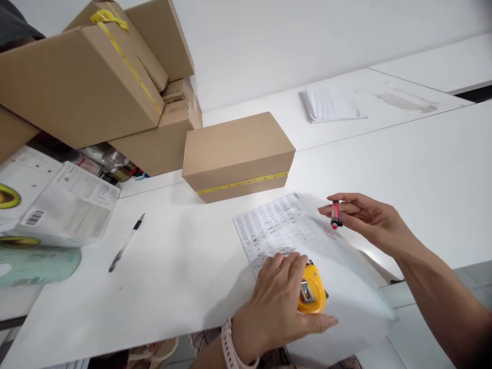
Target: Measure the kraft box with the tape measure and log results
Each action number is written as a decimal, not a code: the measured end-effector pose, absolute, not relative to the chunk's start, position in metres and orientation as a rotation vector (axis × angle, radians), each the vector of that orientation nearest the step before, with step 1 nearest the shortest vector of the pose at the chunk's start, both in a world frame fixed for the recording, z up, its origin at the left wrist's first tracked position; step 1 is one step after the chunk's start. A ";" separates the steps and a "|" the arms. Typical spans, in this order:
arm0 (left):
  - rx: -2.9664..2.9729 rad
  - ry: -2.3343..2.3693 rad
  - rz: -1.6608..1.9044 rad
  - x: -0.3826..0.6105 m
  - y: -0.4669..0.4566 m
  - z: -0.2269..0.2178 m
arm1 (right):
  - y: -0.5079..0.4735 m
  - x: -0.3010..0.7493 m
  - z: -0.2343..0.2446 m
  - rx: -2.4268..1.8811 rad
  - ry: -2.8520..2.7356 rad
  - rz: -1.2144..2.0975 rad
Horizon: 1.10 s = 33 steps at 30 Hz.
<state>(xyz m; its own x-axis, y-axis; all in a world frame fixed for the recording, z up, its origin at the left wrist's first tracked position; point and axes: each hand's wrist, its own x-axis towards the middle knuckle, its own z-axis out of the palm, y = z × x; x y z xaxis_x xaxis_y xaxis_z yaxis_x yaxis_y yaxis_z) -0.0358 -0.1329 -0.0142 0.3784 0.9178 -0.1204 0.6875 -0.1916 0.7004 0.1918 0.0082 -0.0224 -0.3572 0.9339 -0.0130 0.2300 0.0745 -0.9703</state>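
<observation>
My left hand [279, 302] is wrapped round a yellow tape measure [312, 290] and presses it onto a printed sheet of paper [284, 230] near the table's front edge. My right hand [369, 218] hovers just above the sheet's right side and pinches a small red stamp [335, 214] between its fingers. A faint round red mark [330, 231] lies on the paper below the stamp. Behind the sheet stands a closed brown cardboard box [236, 154] with a yellow measuring tape across its front.
A pen [126, 243] lies on the white table [177, 277] to the left. Stacked cardboard boxes [88, 77] and printed white cartons [57, 200] fill the back left. A pile of papers [330, 105] rests on the far table.
</observation>
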 end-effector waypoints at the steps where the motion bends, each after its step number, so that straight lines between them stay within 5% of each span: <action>1: 1.967 1.376 0.408 -0.035 -0.126 -0.010 | 0.008 0.188 -0.023 -1.162 -1.650 1.292; 6: 2.143 1.324 0.131 -0.025 -0.083 0.000 | 0.011 0.161 -0.036 -1.231 -1.644 1.141; 11: 2.172 1.285 -0.099 -0.021 -0.063 -0.004 | 0.019 0.147 -0.052 -1.224 -1.597 1.373; 33: 2.230 1.269 -0.083 -0.017 -0.061 -0.013 | 0.016 0.152 -0.072 -1.264 -1.819 1.145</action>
